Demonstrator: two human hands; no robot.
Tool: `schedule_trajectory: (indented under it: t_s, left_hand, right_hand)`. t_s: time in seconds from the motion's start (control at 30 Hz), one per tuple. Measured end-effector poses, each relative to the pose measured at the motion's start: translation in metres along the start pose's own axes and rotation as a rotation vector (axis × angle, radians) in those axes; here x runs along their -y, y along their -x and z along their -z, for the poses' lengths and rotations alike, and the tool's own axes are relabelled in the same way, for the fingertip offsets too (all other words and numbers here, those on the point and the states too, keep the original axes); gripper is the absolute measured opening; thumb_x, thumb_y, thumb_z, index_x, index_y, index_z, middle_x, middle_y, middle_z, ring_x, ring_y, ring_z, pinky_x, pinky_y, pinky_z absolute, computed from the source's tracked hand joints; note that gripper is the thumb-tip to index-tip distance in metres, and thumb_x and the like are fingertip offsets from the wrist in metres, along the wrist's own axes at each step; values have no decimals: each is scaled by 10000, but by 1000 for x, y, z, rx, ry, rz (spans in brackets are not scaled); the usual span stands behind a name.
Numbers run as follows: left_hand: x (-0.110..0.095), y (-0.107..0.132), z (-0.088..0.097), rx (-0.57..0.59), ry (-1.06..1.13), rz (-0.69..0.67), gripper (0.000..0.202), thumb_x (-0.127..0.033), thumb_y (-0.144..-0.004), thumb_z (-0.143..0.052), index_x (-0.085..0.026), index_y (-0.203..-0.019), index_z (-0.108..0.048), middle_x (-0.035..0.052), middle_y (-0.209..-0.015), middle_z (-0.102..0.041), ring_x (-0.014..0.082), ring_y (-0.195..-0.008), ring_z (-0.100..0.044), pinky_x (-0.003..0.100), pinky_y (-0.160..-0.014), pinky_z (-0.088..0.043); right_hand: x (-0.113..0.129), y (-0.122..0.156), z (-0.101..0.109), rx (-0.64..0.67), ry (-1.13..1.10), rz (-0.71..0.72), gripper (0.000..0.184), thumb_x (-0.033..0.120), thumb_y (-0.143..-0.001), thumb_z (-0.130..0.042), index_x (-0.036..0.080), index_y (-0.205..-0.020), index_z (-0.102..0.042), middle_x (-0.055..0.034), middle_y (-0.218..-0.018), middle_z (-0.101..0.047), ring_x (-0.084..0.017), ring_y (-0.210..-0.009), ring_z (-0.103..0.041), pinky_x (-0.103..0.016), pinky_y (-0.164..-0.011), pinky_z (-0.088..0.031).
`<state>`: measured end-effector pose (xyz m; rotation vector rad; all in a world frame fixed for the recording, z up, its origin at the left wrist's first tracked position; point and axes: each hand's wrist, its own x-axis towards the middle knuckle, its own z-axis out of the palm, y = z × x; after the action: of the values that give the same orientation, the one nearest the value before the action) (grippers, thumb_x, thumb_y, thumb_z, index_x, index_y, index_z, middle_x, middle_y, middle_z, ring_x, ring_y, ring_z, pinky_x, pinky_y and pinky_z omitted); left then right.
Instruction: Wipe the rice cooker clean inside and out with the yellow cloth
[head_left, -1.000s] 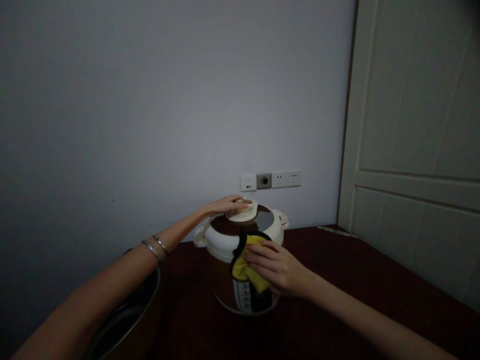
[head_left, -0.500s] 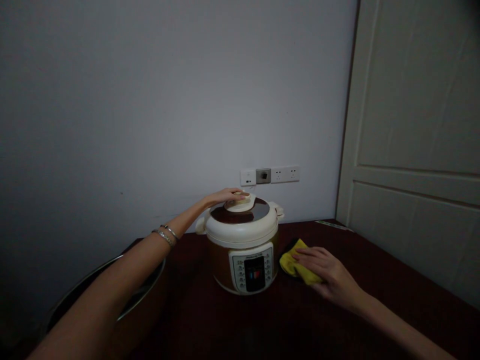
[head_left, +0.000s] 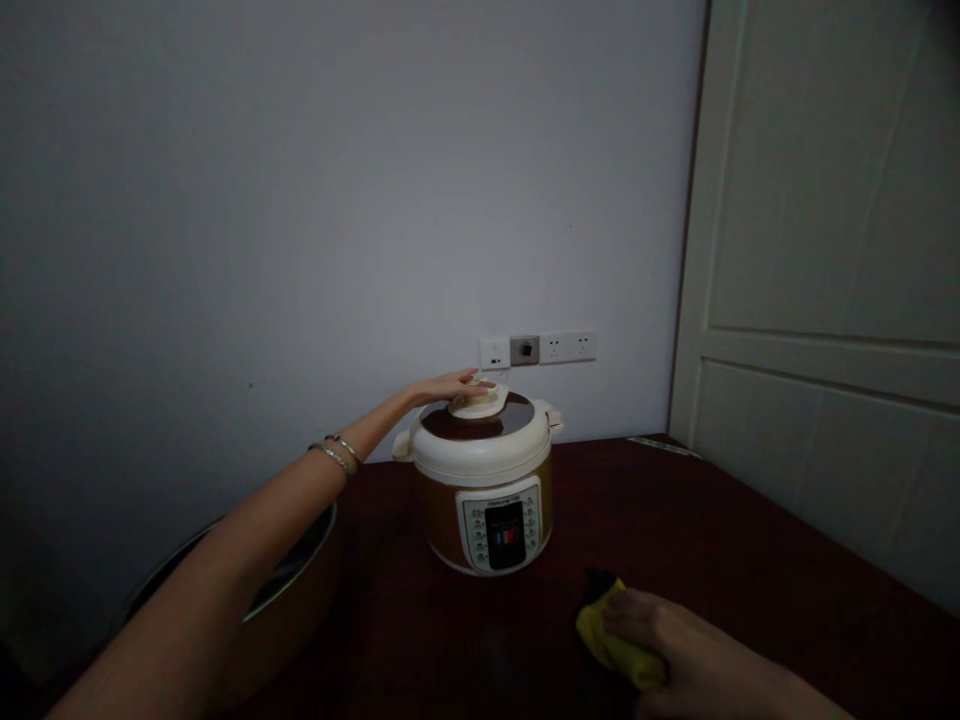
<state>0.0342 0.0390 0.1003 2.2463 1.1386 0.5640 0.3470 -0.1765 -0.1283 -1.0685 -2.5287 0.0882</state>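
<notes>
**A:** Any brand readable on that cooker [head_left: 487,490]?

**B:** There's one line of print above the display on the front panel [head_left: 501,525], but it's too small & dim to read. Rows of buttons either side, lit red-blue display in the middle. No other text I can make out. The wall sockets [head_left: 538,348] behind it carry no lettering I can read.

**A:** Where are your hands rn?

**B:** My left hand [head_left: 450,386] lies on the lid knob [head_left: 478,402], fingers stretched flat & close together, not wrapped round it. Two bangles [head_left: 337,452] on that wrist. My right hand [head_left: 675,650] is low at the front edge of the view, fingers together & curled down over the yellow cloth [head_left: 611,640], pressing it on the dark red table [head_left: 675,520].

**A:** Vs. half a sec ago?

**B:** The cloth was just beside the cooker's right side then. Now it's well apart from it, nearer me. A sec ago I had it against the front panel. Left hand hasn't left the knob. The metal bowl [head_left: 300,590] sits under my left forearm, as before.
</notes>
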Motion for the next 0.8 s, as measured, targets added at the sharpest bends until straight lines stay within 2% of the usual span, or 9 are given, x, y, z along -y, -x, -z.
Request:
schedule_trajectory:
  t_s: [0.07,0.13,0.2,0.3,0.4,0.5,0.6,0.7,0.8]
  left_hand:
    - [1,0,4,2,10,22,998,-507,-652,-675,-96,-1450,-240,218,-1424,-395,304,-1270,-415,388,-965,-365]
    - [2,1,14,-18,24,22,1008,-500,-638,-693,-94,-1445,-247,234,-1421,-389,299,-1250,-444,373,-940,-390]
    - [6,3,29,-74,32,11,890,-504,-665,-664,-118,-1402,-348,216,-1407,-416,277,-1224,-470,353,-912,-411]
    - [22,10,54,-188,-18,87,633,-528,-712,-585,-147,-1215,-552,159,-1298,-544,239,-1141,-523,316,-846,-441]
    - [47,21,69,-177,-61,201,531,-554,-678,-585,-139,-1005,-640,151,-1105,-645,253,-992,-590,324,-749,-465]
    - [74,36,68,-74,-75,303,510,-590,-616,-635,-150,-872,-662,132,-937,-682,253,-836,-625,333,-663,-478]
    - [94,53,61,83,-18,410,592,-698,-645,-572,-160,-876,-663,126,-917,-678,236,-775,-624,330,-640,-483]
    - [104,69,55,277,153,500,645,-750,-693,-493,-178,-945,-653,118,-947,-665,216,-764,-618,316,-652,-487]
    - [110,80,48,399,350,537,681,-759,-730,-428,-179,-1020,-637,119,-953,-660,215,-762,-626,322,-682,-496]
  right_hand:
    - [-3,2,5,107,-92,-69,590,442,-636,-764,247,-1179,-643,-93,-1191,-646,-285,-1069,-619,-358,-912,-519]
    - [-8,0,9,125,-187,-155,473,444,-780,-638,252,-1213,-616,-83,-1197,-643,-261,-1068,-622,-349,-899,-526]
    - [-15,-6,15,71,-244,-207,391,446,-876,-506,251,-1192,-629,-76,-1164,-660,-243,-1055,-629,-353,-899,-526]
    - [-34,-26,35,-64,-272,-238,424,485,-900,-445,227,-1174,-639,-88,-1174,-654,-258,-1091,-606,-412,-955,-485]
    - [-64,-58,67,-201,-333,-304,507,537,-881,-446,181,-1199,-618,-119,-1127,-666,-279,-1020,-633,-444,-888,-524]
    - [-99,-98,96,-309,-519,-430,594,579,-844,-472,154,-1249,-563,-139,-1024,-679,-261,-821,-675,-387,-621,-602]
    - [-124,-141,107,-357,-728,-571,621,600,-787,-540,131,-1191,-570,-196,-1117,-629,-256,-800,-666,-353,-495,-591]
    - [-133,-176,104,-249,-846,-694,646,660,-778,-511,115,-1121,-563,-234,-1135,-602,-225,-745,-662,-315,-459,-568]
    - [-133,-196,97,-79,-976,-713,659,712,-794,-437,127,-1074,-556,-182,-1032,-635,-154,-650,-643,-227,-437,-527]
